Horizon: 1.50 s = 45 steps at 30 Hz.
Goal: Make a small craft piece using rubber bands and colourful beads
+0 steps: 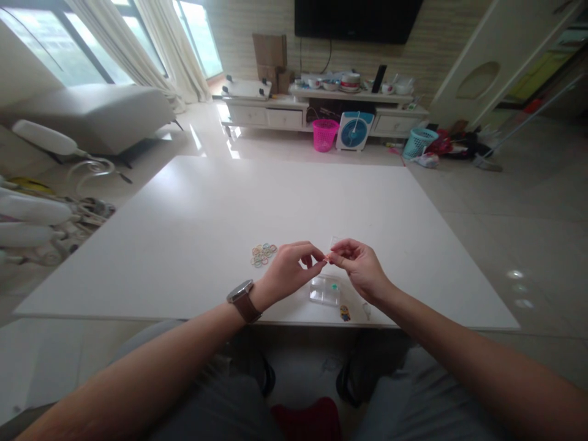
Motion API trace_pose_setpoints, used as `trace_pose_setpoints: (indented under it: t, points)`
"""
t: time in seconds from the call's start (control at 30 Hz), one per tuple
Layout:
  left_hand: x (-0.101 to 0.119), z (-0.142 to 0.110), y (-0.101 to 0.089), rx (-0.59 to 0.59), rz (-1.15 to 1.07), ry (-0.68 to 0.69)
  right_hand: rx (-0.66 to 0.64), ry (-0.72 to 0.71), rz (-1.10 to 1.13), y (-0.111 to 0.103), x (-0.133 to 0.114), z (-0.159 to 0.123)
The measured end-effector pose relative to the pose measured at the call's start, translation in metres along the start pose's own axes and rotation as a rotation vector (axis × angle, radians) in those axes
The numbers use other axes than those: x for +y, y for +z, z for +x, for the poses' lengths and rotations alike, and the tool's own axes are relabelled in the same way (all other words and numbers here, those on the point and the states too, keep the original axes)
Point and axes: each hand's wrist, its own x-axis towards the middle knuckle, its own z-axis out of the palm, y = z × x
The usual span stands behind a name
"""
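My left hand, with a watch on its wrist, pinches a tiny orange-red piece between thumb and forefinger. From the other side the fingertips of my right hand close on the same piece; its kind is too small to make out. Just below them sits a clear plastic compartment box with a small green item in its right part. Behind my right fingers shows the edge of another clear piece. A loose cluster of thin coloured rings lies left of my left hand.
Near the front edge of the white table lie a yellow-and-blue cartoon figure and a small translucent item. Beyond the table stand a pink basket, a blue fan and a low cabinet.
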Motion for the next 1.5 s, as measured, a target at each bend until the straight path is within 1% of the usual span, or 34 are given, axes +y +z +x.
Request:
trace_pose_setpoints:
  t: [0.1,0.17,0.23,0.33,0.43,0.57,0.73,0.9,0.97,1.13,1.27,1.5]
  points:
    - [-0.003,0.002,0.003,-0.008,-0.233,-0.157,0.047,-0.142,-0.150,-0.002,-0.005,-0.001]
    - [-0.004,0.003,0.005,-0.054,-0.423,-0.259,0.072,-0.221,-0.228,-0.003,-0.009,-0.002]
    - [-0.004,0.004,0.006,-0.105,-0.578,-0.331,0.095,-0.293,-0.269,-0.004,-0.012,-0.003]
    - [-0.003,0.004,0.005,-0.143,-0.715,-0.384,0.118,-0.379,-0.280,-0.006,-0.012,-0.004]
    - [-0.001,0.002,0.005,-0.175,-0.787,-0.405,0.119,-0.414,-0.280,-0.007,-0.010,-0.005]
    - [-0.001,0.000,0.005,-0.190,-0.815,-0.421,0.112,-0.434,-0.287,-0.009,-0.009,-0.005]
    - [-0.002,0.002,0.003,-0.185,-0.787,-0.423,0.063,-0.423,-0.330,-0.011,-0.009,-0.004]
    - [-0.004,0.005,0.002,-0.163,-0.754,-0.406,-0.038,-0.384,-0.388,-0.013,-0.011,-0.002]
    - [-0.004,0.007,0.002,-0.148,-0.724,-0.388,-0.083,-0.392,-0.431,-0.013,-0.012,-0.001]
    - [-0.003,0.008,0.002,-0.094,-0.670,-0.393,-0.157,-0.463,-0.577,-0.013,-0.013,-0.002]
    - [-0.003,0.007,0.004,-0.077,-0.651,-0.395,-0.166,-0.522,-0.666,-0.013,-0.013,-0.003]
    - [-0.004,0.008,0.006,-0.083,-0.644,-0.406,-0.179,-0.644,-0.822,-0.014,-0.009,-0.003]
